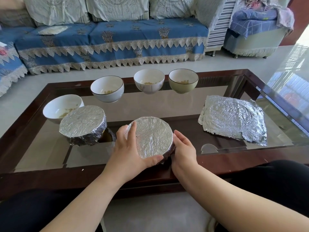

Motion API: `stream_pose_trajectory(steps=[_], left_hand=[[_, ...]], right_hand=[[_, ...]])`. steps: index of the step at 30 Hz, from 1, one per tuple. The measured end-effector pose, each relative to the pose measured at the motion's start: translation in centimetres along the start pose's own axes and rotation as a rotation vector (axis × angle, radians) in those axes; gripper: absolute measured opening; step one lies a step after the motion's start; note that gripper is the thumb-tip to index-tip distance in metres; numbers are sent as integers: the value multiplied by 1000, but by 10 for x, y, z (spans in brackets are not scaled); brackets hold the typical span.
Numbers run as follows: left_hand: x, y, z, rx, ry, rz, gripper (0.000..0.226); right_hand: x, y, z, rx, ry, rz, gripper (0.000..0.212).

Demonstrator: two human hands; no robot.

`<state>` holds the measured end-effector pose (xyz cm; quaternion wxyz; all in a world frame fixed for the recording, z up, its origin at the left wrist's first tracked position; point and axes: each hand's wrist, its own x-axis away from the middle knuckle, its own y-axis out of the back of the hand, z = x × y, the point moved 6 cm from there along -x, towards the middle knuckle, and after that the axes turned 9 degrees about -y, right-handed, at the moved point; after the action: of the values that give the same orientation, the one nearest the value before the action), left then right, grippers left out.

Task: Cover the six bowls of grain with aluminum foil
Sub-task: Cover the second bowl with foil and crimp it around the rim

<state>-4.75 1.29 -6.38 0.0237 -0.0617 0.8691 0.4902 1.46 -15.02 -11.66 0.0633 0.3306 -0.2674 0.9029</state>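
Bright daylight seems to enter from the right, glaring off the floor and glass desk; focus is sharp, with wide-angle bending at the edges.

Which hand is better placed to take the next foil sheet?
The right hand, probably: the foil sheets lie on its side of the table. Both hands now hold the covered bowl.

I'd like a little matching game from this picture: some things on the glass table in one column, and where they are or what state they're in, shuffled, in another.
Things:
1. green bowl
2. loose foil sheets
3. foil-covered bowl in front
4. plain white bowl

States:
A. gripped by both hands
B. far left, uncovered
C. lying flat at right
D. back row, rightmost, uncovered

Pairs: 1-D, 2-C, 3-A, 4-B
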Motion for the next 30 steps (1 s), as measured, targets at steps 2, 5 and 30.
stream_pose_trajectory(steps=[2, 5, 30], left_hand=[[0, -1, -2, -23, -8, 3, 142], [-2, -1, -3, -41, -5, 12, 142], [-4, 2, -14, -41, 40, -91, 136]], right_hand=[[0, 0, -2, -21, -45, -18, 14], [-2, -2, -4, -14, -77, -17, 16], [33, -4, 17, 895, 574, 48, 34]])
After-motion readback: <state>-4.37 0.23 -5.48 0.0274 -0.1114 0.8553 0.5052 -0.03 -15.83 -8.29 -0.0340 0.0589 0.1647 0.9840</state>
